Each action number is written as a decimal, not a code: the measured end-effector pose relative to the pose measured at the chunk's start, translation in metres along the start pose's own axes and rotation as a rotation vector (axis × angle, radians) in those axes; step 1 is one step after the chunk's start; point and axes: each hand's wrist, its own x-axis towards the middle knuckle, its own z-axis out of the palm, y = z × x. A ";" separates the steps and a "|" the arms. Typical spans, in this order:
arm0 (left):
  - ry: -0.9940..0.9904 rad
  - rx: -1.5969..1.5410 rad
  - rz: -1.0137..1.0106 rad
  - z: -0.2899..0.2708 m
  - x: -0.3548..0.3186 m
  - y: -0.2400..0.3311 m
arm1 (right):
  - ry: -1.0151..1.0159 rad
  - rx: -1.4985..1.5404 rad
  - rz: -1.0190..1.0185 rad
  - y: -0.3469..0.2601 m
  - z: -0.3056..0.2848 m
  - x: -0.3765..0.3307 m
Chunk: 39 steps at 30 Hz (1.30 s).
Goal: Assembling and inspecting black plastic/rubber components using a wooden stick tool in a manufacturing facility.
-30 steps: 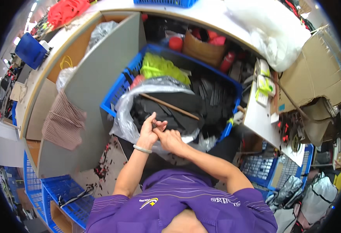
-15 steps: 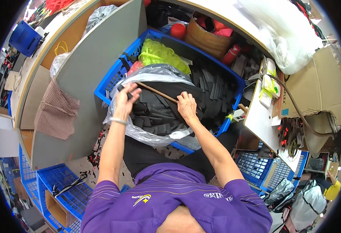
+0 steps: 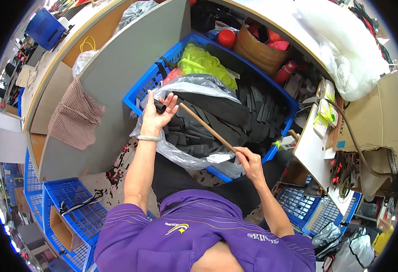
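My left hand point(image 3: 157, 115) is raised over a clear plastic bag point(image 3: 187, 156) of black strips and pinches a short black tube piece point(image 3: 161, 106) between thumb and fingers. My right hand point(image 3: 250, 164) grips the near end of a long brown wooden stick point(image 3: 206, 127), whose far tip points toward the black tube piece. The bag lies in a big blue crate point(image 3: 144, 88) packed with black fabric pieces point(image 3: 253, 113) and a neon yellow bundle point(image 3: 203, 63). A pale bracelet circles my left wrist.
A grey board point(image 3: 131, 68) with a checked cloth point(image 3: 74, 118) hanging on it stands left of the crate. Smaller blue crates point(image 3: 72, 213) sit at lower left and lower right point(image 3: 299, 204). A brown basket point(image 3: 262, 50), cardboard boxes point(image 3: 376, 118) and a white plastic bag point(image 3: 344, 54) crowd the right.
My hands were together in front of me, then reached into the bag. Now the left hand holds up a black tube piece and the right has drawn back along the stick to its near end.
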 end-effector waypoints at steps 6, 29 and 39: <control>-0.069 0.039 0.007 0.018 -0.023 -0.016 | -0.004 0.021 -0.062 -0.025 0.012 -0.017; -0.592 0.454 0.618 0.076 -0.084 -0.048 | -0.329 1.170 0.459 -0.109 0.048 -0.017; -0.674 0.407 0.628 0.101 -0.105 -0.026 | -0.178 0.610 0.086 -0.138 0.026 0.019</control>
